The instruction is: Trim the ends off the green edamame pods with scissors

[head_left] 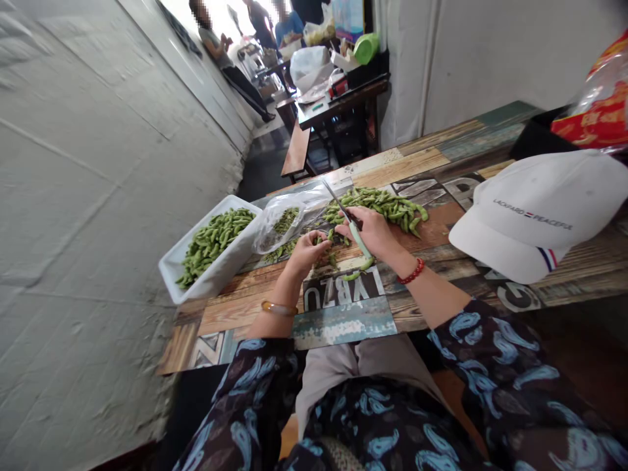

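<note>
Green pods lie heaped on the patterned wooden table [343,322], the main pile [392,208] just beyond my right hand. My right hand [367,230] is closed round scissors [360,239] with a pale green handle, their blades pointing away to the upper left. My left hand [310,252] is closed in a pinch beside it, over small scraps; what its fingertips hold is too small to make out. A white tray [223,261] full of green pods [213,245] stands at the left. Between tray and hands lies a clear plastic bag [267,229] with green bits in it.
A white cap [534,209] rests on the table at the right, near a red and clear package [601,104]. Beyond are a bench [296,149] and a second table [338,108] bearing bags and a green bowl. Several people are at the back. A pale wall runs along the left.
</note>
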A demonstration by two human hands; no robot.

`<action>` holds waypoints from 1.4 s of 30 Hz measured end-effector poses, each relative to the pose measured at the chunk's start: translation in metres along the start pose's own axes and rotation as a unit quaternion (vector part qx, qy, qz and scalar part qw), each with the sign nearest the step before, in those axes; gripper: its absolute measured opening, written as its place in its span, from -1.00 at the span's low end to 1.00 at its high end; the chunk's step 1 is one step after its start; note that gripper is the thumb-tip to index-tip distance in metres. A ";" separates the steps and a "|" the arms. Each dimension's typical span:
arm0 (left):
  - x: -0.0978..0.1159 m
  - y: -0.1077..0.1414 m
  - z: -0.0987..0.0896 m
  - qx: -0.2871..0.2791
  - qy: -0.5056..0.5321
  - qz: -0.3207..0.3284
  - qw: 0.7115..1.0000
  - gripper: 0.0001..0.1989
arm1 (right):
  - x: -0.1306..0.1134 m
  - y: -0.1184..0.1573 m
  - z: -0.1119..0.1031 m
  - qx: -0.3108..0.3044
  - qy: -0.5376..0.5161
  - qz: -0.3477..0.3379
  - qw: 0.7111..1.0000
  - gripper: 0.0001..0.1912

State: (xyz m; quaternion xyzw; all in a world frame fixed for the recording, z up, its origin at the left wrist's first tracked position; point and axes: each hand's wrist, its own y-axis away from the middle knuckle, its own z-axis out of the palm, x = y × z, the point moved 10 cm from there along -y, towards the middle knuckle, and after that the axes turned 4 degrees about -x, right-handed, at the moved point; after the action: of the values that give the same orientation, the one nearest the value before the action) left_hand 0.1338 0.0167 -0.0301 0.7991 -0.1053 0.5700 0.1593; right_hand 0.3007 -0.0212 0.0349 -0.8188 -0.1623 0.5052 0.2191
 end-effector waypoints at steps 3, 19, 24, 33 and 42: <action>-0.002 0.016 -0.001 0.005 0.146 -0.020 0.989 -0.61 | -0.001 0.002 0.001 -0.005 -0.001 -0.003 1.000 -0.68; 0.001 0.030 -0.028 0.049 0.228 0.039 0.972 -0.72 | -0.010 0.027 0.051 -0.190 0.051 -0.032 0.980 -0.48; 0.009 0.036 -0.028 0.048 0.167 0.080 0.982 -0.70 | -0.022 0.028 0.053 -0.193 0.051 -0.059 0.978 -0.47; 0.016 0.038 -0.024 0.029 0.125 0.097 0.987 -0.78 | -0.030 0.029 0.055 -0.185 0.077 -0.098 0.975 -0.45; 0.013 0.037 -0.030 0.038 0.124 0.087 0.988 -0.80 | -0.026 0.032 0.059 -0.200 0.073 -0.095 0.972 -0.43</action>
State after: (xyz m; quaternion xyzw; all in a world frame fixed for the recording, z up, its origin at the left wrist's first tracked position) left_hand 0.0990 -0.0063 -0.0037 0.7155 -0.1318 0.6800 0.0906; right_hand 0.2377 -0.0500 0.0147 -0.8616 -0.3205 0.3782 0.1091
